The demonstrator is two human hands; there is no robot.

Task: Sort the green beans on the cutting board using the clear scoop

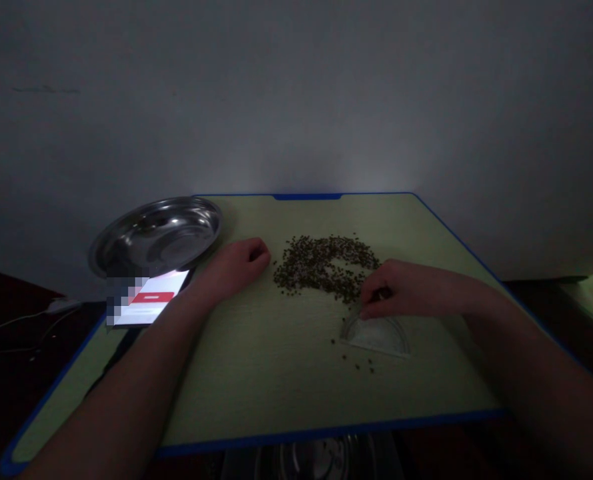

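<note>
A loose heap of small dark seeds or beans (321,257) is spread on the pale green tabletop (256,360). Left of the heap, my left hand (241,263) rests on the table, its fingers curled into a loose fist with nothing showing in it. My right hand (384,290) is at the heap's near right edge, thumb and fingertips pinched together; what they hold, if anything, is hidden. Just below those fingertips lies a clear plastic protractor (376,335), its straight edge towards me. Several single seeds (358,367) are scattered in front of it.
At the back left, a shiny steel basin (159,233) overhangs the table's edge. A lit phone (151,300) lies in front of it, beside my left forearm. Blue trim (306,197) borders the table, which stands by a grey wall (301,100). A metal object (314,459) shows below the front edge.
</note>
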